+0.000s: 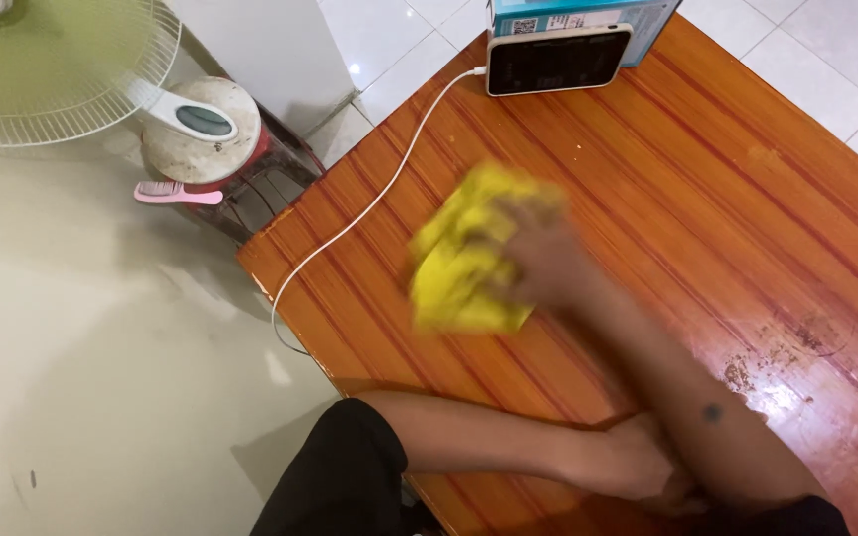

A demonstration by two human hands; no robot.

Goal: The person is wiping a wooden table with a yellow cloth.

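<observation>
On the striped wooden table (667, 179), a yellow cloth (459, 263) under a blurred right hand (543, 253).

That hand lies flat on the cloth's right part, fingers spread over it (grip too smeared to judge), with most of the cloth to its left, toward the white cable (369, 203). The left hand (633, 462) rests loosely curled at the near edge, well apart from the cloth.

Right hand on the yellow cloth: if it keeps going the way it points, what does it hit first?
Likely the white charging cable. The right hand on the yellow cloth points up-left over the wooden table; motion blur leaves the exact line unclear.
</observation>
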